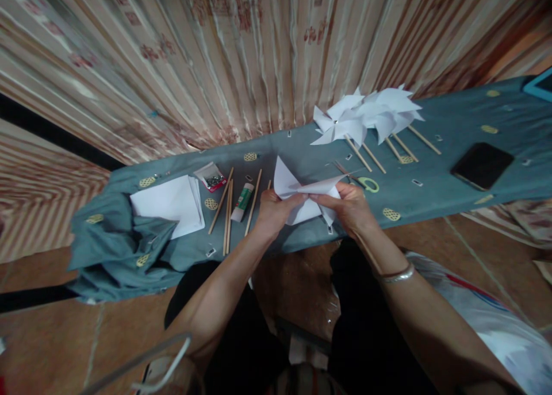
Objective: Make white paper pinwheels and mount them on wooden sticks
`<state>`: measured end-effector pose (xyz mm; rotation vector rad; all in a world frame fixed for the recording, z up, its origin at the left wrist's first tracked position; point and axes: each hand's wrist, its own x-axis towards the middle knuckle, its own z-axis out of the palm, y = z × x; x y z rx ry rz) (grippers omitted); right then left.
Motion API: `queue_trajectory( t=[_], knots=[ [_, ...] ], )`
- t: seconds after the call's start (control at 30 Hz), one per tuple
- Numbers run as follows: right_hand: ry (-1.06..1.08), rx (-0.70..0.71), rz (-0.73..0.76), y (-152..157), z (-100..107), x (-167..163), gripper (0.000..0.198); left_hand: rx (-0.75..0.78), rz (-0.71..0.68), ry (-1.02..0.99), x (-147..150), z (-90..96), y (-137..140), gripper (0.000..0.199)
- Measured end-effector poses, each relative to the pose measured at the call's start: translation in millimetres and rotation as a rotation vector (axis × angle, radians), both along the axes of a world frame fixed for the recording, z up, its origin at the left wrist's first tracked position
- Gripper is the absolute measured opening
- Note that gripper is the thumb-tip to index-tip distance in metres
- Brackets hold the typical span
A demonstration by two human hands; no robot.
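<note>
A white paper pinwheel (304,211) is being pinched, thumbs near its middle, by the left hand (275,211) and right hand (351,206); its room is being bounded by a glue stick (242,202) leftward, scissors (359,180) rightward, and the tablecloth (422,205) edge nearward.

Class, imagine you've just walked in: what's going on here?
Someone's left hand and right hand both hold a partly bent sheet. Paper pinwheels lie together beyond, to the right; scissors lie just past the right hand. To the left are loose sticks, a green-and-white tube and stacked paper.
</note>
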<state>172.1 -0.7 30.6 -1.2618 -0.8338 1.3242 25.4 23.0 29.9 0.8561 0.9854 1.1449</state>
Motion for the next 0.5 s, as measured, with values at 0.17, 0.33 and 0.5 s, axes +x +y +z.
queue_trajectory(
  t=[0.17, 0.33, 0.5],
  knots=[
    [-0.020, -0.007, 0.024, -0.4, -1.9, 1.5, 0.028, -0.007, -0.021, 0.003, -1.3, -0.4, 0.0, 0.025],
    [0.009, -0.024, 0.028, -0.6, -0.2, 1.7, 0.028, -0.003, -0.023, 0.005, -1.6, 0.4, 0.0, 0.024],
    [0.031, -0.030, 0.041, -0.9, 2.9, 0.7, 0.030, -0.007, -0.038, 0.014, -1.1, -0.2, 0.4, 0.025]
  ],
)
